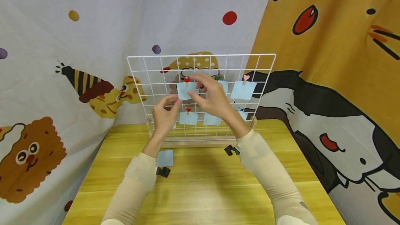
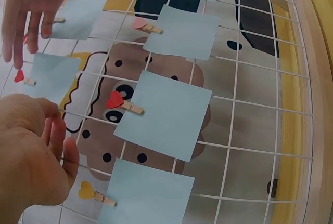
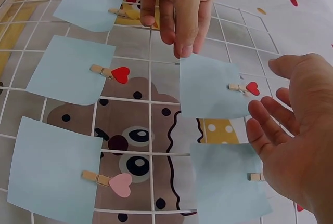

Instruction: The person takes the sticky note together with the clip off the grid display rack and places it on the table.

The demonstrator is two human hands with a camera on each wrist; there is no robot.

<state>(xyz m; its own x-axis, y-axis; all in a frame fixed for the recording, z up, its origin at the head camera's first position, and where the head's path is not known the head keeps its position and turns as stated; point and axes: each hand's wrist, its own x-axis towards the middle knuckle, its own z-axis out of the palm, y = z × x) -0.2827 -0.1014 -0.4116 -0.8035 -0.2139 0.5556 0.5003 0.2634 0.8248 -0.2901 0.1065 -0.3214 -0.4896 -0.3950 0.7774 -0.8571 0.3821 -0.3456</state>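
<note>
At the white wire grid, my left hand pinches the lower left corner of a light blue paper note. A small wooden clothespin with a red heart fastens this note to the wires along its top edge. To its right hovers my right hand, holding nothing, thumb and fingers spread apart near the red heart. Below hangs another blue note, clipped by a red-heart clothespin. My right hand partly covers a note with a green-heart clip.
Farther right, a blue note hangs from a pink-heart clothespin. The grid stands in a wooden base on the wood-grain table. A loose blue note lies before it. A cartoon-printed cloth hangs behind.
</note>
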